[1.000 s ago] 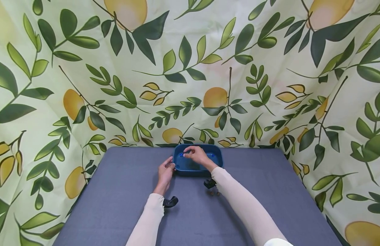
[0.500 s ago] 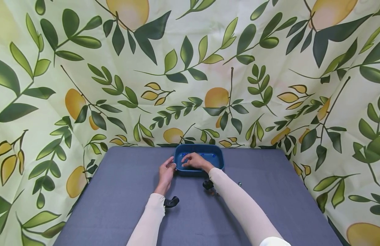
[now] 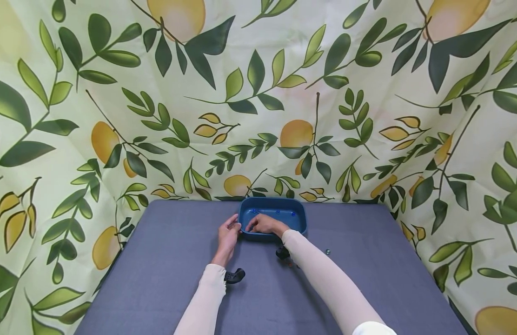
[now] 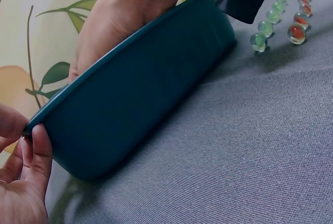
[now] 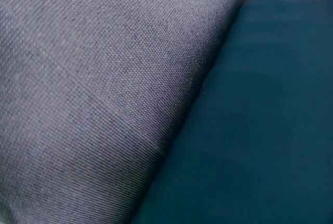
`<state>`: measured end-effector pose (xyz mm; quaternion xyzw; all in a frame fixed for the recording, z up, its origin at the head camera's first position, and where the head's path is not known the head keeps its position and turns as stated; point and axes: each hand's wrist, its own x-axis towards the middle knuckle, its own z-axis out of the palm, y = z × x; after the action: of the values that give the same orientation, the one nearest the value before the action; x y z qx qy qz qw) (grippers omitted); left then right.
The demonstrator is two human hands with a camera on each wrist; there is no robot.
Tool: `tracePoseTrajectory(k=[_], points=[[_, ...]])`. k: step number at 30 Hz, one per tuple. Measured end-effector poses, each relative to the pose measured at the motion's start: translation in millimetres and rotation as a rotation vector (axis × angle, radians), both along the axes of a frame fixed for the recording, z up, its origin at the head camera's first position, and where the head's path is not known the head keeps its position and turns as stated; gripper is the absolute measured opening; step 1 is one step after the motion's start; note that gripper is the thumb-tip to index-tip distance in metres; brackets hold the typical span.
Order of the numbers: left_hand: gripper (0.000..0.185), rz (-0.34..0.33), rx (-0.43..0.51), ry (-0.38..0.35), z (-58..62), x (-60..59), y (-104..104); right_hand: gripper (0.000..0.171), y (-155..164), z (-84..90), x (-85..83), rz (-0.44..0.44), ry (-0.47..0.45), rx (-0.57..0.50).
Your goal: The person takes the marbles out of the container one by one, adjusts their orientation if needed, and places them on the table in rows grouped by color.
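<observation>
A blue plastic tray point(image 3: 298, 222) stands at the far middle of the grey cloth, with several small marbles point(image 3: 268, 212) along its far side. My left hand point(image 3: 228, 232) grips the tray's left rim; the left wrist view shows its fingers point(image 4: 32, 156) pinching the corner of the tray's wall point(image 4: 145, 94). My right hand point(image 3: 262, 224) is down inside the tray with its fingers pointing left; its back point(image 4: 130, 10) rises above the rim and the fingertips are hidden. The right wrist view shows only the tray's outer wall point(image 5: 260, 120) and cloth.
Several glass marbles point(image 4: 278, 18) lie on the grey cloth point(image 3: 166, 279) just right of the tray, under my right forearm. One lone marble point(image 3: 327, 251) sits further right. A leaf-and-lemon printed backdrop point(image 3: 258, 102) closes in the table behind and at both sides.
My right hand has dropped from above the tray down into it and moved nearer its front-left part. The left hand has stayed on the rim.
</observation>
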<state>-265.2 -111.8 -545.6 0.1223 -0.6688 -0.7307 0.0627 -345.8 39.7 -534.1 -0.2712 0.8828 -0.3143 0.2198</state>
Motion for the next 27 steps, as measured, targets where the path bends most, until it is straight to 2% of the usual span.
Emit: tracePoseTrajectory(k=[8, 13, 17, 23, 27], points=[[0.042, 0.003, -0.010, -0.007, -2.4, -1.0, -0.1, 0.022, -1.7, -0.2, -1.7, 0.027, -0.007, 0.015], [0.042, 0.007, -0.004, -0.003, -2.5, -0.6, 0.1, 0.021, -2.7, 0.0, -2.3, 0.036, -0.007, 0.045], [0.042, 0.013, 0.001, -0.013, -2.5, 0.4, 0.8, 0.019, -3.0, -0.2, -2.2, 0.037, 0.009, 0.030], [0.042, 0.014, 0.003, 0.002, -1.9, 1.2, 1.5, 0.015, -0.7, -0.1, -1.9, 0.016, 0.041, -0.013], [0.042, 0.012, 0.007, 0.004, -1.0, 1.2, 1.2, 0.016, 3.9, 1.5, -4.0, -0.041, 0.044, -0.053]])
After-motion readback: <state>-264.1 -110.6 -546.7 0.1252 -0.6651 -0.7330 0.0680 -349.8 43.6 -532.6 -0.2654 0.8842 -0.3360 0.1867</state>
